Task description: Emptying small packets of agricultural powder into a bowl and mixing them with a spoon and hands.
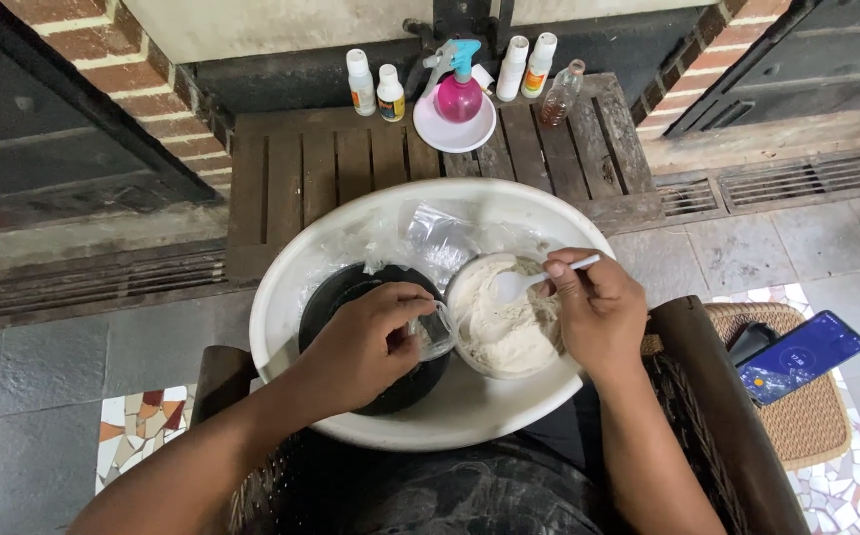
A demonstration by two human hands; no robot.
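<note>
Inside the wide white basin [281, 287], a white plastic spoon [539, 278] is pinched by the closed fingers of the right hand [600, 315], its bowl resting on the pale dough in the small bowl [506, 319]. A small clear cup [434, 334] is gripped by the curled left hand [365, 345], above the black pan [336, 297] just beside that bowl.

Sat in basin [469, 416]: pot [351, 297] left, dough bowl [509, 327] right, plastic bags [430, 238] behind. Bottles [380, 91] far; phone [801, 355] right.
</note>
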